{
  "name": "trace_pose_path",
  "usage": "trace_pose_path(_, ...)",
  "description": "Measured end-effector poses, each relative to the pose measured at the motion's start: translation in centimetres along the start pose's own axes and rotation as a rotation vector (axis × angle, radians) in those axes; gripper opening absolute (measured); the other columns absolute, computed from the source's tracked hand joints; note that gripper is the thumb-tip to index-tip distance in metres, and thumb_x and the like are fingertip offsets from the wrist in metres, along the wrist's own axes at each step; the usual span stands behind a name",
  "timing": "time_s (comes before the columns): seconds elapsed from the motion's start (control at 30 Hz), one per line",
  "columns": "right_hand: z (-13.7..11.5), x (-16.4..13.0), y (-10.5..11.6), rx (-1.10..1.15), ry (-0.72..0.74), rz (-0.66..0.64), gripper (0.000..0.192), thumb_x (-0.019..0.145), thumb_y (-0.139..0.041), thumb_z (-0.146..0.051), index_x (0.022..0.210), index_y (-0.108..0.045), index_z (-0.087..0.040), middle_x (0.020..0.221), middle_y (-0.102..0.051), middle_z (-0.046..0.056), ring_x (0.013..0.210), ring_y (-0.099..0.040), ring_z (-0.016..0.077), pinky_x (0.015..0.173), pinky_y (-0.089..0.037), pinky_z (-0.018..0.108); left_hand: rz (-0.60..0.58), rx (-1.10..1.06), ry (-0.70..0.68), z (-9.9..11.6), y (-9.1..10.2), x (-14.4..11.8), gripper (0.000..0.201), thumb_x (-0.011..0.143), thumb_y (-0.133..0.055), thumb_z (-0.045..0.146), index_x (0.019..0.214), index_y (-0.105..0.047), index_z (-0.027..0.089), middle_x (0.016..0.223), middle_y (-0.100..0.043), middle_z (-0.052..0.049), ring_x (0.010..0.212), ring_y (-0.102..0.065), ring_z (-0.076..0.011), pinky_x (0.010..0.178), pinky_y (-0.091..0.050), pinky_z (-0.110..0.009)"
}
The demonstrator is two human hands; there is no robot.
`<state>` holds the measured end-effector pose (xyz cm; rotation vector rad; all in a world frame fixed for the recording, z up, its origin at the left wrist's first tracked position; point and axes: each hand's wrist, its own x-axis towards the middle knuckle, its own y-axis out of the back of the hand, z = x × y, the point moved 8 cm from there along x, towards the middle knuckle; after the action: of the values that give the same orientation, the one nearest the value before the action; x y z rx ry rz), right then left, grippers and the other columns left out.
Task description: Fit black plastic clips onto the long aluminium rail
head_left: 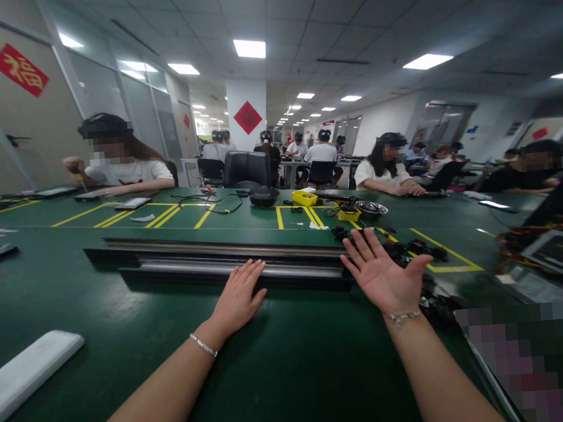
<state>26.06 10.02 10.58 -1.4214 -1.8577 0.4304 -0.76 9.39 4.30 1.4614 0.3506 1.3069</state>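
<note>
My left hand (237,299) lies flat, fingers nearly together, over the near dark rail (184,272) on the surface (295,379); my right hand (389,280) is spread, palm up, by its right end. A careless push could scrape it against the far rail (206,248).

The left hand (239,295) and the right hand (388,274) are both bare, with slim, rounded fingers. At the left wrist, left of the lower centre of the frame, sits a narrow, shiny silver-white bracelet (203,345) with a bumpy, twisted-looking surface. The right wrist, in the lower right of the frame, wears a thin silver metal chain bracelet (402,318) with a small charm on it, its shape too small to tell. Both smooth, bare forearms widen toward the frame's bottom edge.
</note>
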Motion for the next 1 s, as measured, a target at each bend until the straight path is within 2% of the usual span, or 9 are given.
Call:
trace_pose_path(0.07, 0.2, 0.2, 0.8, 0.01, -0.016, 0.036, 0.078, 0.059, -0.053, -0.077, 0.12, -0.052, -0.028, 0.133, -0.048, 0.005, 0.126, -0.038, 0.0261, 0.1, -0.035, 0.05, 0.019, -0.013, 0.024, -0.3, 0.3, -0.1, 0.053, 0.085, -0.045, 0.032, 0.136, -0.032, 0.021, 0.135, -0.047, -0.007, 0.13, -0.032, -0.0212, 0.108, -0.024, -0.047)
trace_pose_path(0.13, 0.2, 0.5, 2.5, 0.021, -0.011, 0.125, 0.065, 0.067, -0.05, -0.072, 0.115, -0.054, -0.027, 0.13, -0.051, 0.006, 0.122, -0.044, 0.0247, 0.096, -0.041, 0.047, 0.029, -0.018, 0.029, -0.3, 0.5, -0.1, 0.053, 0.083, -0.047, 0.031, 0.133, -0.035, 0.019, 0.131, -0.051, -0.008, 0.127, -0.037, -0.0216, 0.108, -0.025, -0.047)
trace_pose_path(0.23, 0.5, 0.7, 6.0, 0.019, -0.032, 0.343, 0.04, 0.081, -0.041, -0.054, 0.105, -0.056, -0.025, 0.12, -0.058, 0.005, 0.111, -0.054, 0.0198, 0.088, -0.049, 0.04, 0.024, -0.028, -0.001, 0.0, 0.4, -0.1, 0.051, 0.081, -0.05, 0.029, 0.13, -0.04, 0.02, 0.131, -0.05, -0.008, 0.125, -0.039, -0.0212, 0.107, -0.029, -0.044)
trace_pose_path(0.3, 0.8, 0.5, 8.1, -0.008, -0.064, 0.475, 0.031, 0.085, -0.037, -0.043, 0.101, -0.056, -0.023, 0.113, -0.062, 0.005, 0.103, -0.059, 0.018, 0.081, -0.053, 0.038, 0.016, -0.036, -0.026, 0.2, 0.3, -0.2, 0.047, 0.08, -0.051, 0.027, 0.126, -0.045, 0.021, 0.133, -0.047, -0.007, 0.126, -0.039, -0.021, 0.106, -0.031, -0.041)
trace_pose_path(0.4, 0.9, 0.3, 9.7, -0.048, -0.067, 0.557, 0.026, 0.085, -0.036, -0.036, 0.097, -0.055, -0.022, 0.107, -0.064, 0.005, 0.097, -0.062, 0.0173, 0.075, -0.055, 0.036, 0.004, -0.052, -0.037, 0.2, 0.1, -0.3, 0.042, 0.08, -0.05, 0.026, 0.122, -0.049, 0.022, 0.136, -0.045, -0.006, 0.127, -0.037, -0.0206, 0.107, -0.032, -0.04)
trace_pose_path(0.53, 0.9, 0.2, 10.0, -0.072, -0.048, 0.555, 0.023, 0.084, -0.04, -0.032, 0.097, -0.054, -0.021, 0.104, -0.064, 0.007, 0.094, -0.063, 0.0171, 0.073, -0.056, 0.034, -0.002, -0.085, -0.025, 0.0, 0.0, -0.4, 0.043, 0.081, -0.048, 0.026, 0.123, -0.048, 0.022, 0.137, -0.044, -0.006, 0.128, -0.037, -0.0198, 0.107, -0.031, -0.04)
trace_pose_path(0.73, 0.7, -0.3, 8.9, -0.097, -0.069, 0.552, 0.021, 0.08, -0.044, -0.023, 0.096, -0.056, -0.019, 0.105, -0.064, 0.007, 0.093, -0.063, 0.0167, 0.073, -0.056, 0.03, -0.029, -0.117, -0.022, 0.4, 0.0, -0.5, 0.043, 0.082, -0.047, 0.027, 0.124, -0.046, 0.021, 0.139, -0.041, -0.005, 0.13, -0.034, -0.0178, 0.108, -0.03, -0.038)
trace_pose_path(0.9, -0.2, -0.9, 8.3, -0.082, -0.05, 0.566, 0.022, 0.08, -0.042, -0.025, 0.095, -0.057, -0.02, 0.107, -0.063, 0.005, 0.096, -0.062, 0.0173, 0.075, -0.055, 0.033, -0.049, -0.159, 0.008, 0.5, 0.1, -0.7, 0.044, 0.083, -0.045, 0.028, 0.126, -0.044, 0.02, 0.139, -0.042, -0.007, 0.129, -0.036, -0.0175, 0.108, -0.03, -0.038)
trace_pose_path(1.0, -1.0, -1.0, 7.3, -0.065, 0.012, 0.49, 0.024, 0.08, -0.045, -0.033, 0.097, -0.056, -0.021, 0.113, -0.06, 0.005, 0.102, -0.059, 0.0187, 0.08, -0.054, 0.037, -0.048, -0.209, 0.045, 0.3, 0.1, -0.7, 0.049, 0.083, -0.047, 0.032, 0.13, -0.038, 0.019, 0.138, -0.043, -0.009, 0.129, -0.036, -0.0182, 0.108, -0.03, -0.039)
